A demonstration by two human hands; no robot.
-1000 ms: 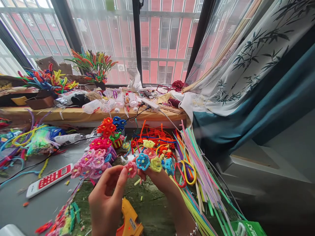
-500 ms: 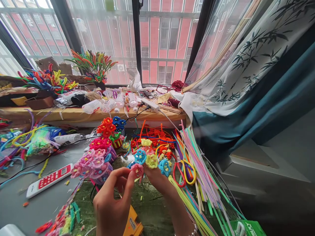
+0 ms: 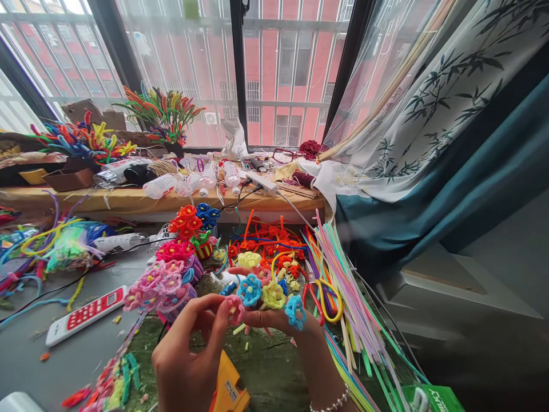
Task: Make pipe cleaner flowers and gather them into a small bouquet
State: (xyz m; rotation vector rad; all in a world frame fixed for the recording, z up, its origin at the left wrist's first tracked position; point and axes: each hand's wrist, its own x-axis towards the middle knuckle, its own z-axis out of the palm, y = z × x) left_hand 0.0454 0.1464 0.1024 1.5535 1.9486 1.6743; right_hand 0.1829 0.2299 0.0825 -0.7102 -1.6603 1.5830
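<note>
My left hand point(image 3: 189, 349) pinches a pink pipe-cleaner flower point(image 3: 234, 309) between thumb and fingertips. My right hand point(image 3: 281, 320), with a beaded bracelet point(image 3: 332, 400) at its wrist, is closed around a bunch of pipe-cleaner flowers; their stems are mostly hidden. In the bunch show a blue flower point(image 3: 249, 290), a yellow-green flower point(image 3: 273, 294), another blue flower point(image 3: 295, 312), a pale yellow flower point(image 3: 249, 260) and a pink one behind. The pinched flower sits at the bunch's left edge, touching my right thumb. Below the hands lies a yellow tool point(image 3: 231, 386), partly covered.
Finished flower bunches point(image 3: 160, 283) stand left of the hands. Scissors with red and yellow handles point(image 3: 329, 300) lie on the right, beside long pipe cleaners point(image 3: 355, 286). A red and white remote point(image 3: 86, 317) is on the left. Bottles point(image 3: 160, 186) and a power strip point(image 3: 262, 183) line the sill.
My right hand has turned and come lower, so its thumb shows and the bunch has shifted right and down. My left hand has moved slightly left and down, still pinching the pink flower.
</note>
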